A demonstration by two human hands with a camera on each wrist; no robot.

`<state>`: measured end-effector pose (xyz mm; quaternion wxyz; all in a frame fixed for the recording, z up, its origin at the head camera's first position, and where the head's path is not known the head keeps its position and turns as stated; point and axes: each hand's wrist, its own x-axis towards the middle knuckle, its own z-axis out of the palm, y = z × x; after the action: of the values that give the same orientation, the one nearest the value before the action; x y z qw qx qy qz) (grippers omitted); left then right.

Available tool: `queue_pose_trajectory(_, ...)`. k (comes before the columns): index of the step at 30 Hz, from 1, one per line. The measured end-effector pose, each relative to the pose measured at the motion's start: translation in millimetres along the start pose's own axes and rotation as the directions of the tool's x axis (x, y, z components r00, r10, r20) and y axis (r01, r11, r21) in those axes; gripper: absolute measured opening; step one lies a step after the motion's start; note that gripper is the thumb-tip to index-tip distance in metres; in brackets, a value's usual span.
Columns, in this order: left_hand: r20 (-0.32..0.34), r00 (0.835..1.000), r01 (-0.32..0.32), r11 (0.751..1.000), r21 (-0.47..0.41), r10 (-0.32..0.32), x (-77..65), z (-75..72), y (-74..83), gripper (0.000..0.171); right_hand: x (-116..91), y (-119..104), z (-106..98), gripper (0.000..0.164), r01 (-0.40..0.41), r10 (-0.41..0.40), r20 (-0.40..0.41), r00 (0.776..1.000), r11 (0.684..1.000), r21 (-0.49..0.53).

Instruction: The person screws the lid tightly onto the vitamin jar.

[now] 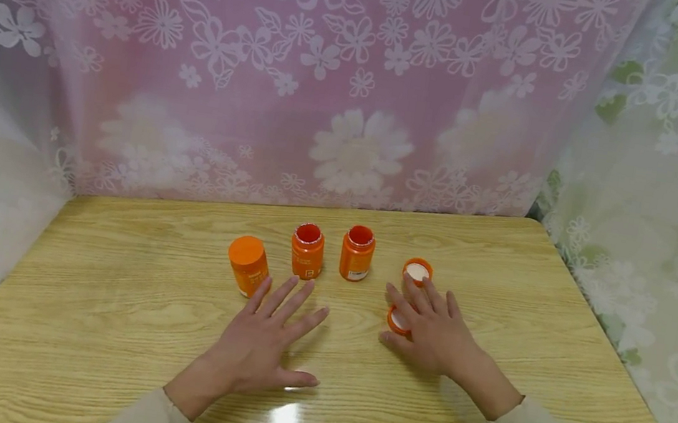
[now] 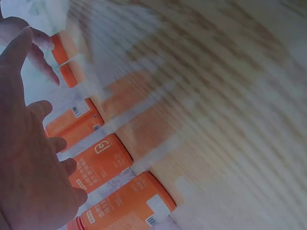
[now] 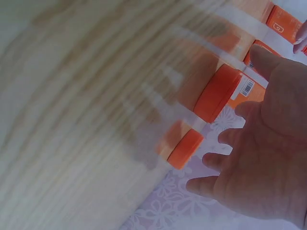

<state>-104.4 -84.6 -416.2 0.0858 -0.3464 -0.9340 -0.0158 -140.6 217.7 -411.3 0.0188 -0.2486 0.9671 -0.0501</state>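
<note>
Three orange bottles stand upright in a row. The left bottle [image 1: 249, 267] has its lid on; the middle bottle [image 1: 307, 254] and the right bottle [image 1: 357, 256] are uncapped, their mouths facing up. Two orange caps lie with their pale insides up: a far cap [image 1: 418, 270] and a near cap [image 1: 398, 320]. My left hand [image 1: 261, 349] is spread, fingers straight, in front of the bottles and holds nothing. My right hand [image 1: 436, 330] is spread over the near cap, partly hiding it; whether it touches a cap I cannot tell.
The bottles and caps are on a wood-grain table [image 1: 121, 325]. A pink floral curtain [image 1: 251, 98] hangs behind its far edge, and a pale floral curtain [image 1: 667, 236] borders the right side. Light glares off the table near the left hand.
</note>
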Motion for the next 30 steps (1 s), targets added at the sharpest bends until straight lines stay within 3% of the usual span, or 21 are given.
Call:
queue_pose_trajectory(14, 0.088, 0.996, 0.009, 1.0, 0.029, -0.011, 8.7, 7.2, 3.1, 0.088, 2.7, 3.8, 7.5, 0.064, 0.126, -0.122, -0.064, 0.99, 0.991, 0.053)
queue_pose_trajectory(21, 0.097, 0.995, 0.02, 0.999, 0.042, -0.024, 9.6, 7.2, 3.2, 0.087, 3.9, 1.3, 6.0, 0.056, 0.077, -0.07, -0.067, 0.995, 0.991, 0.113)
queue_pose_trajectory(30, 0.086, 0.996, 0.024, 0.999, 0.037, -0.028, 8.6, 8.2, 2.7, 0.087, 7.8, -0.3, 5.5, 0.038, 0.102, -0.094, -0.096, 0.991, 0.991, 0.081)
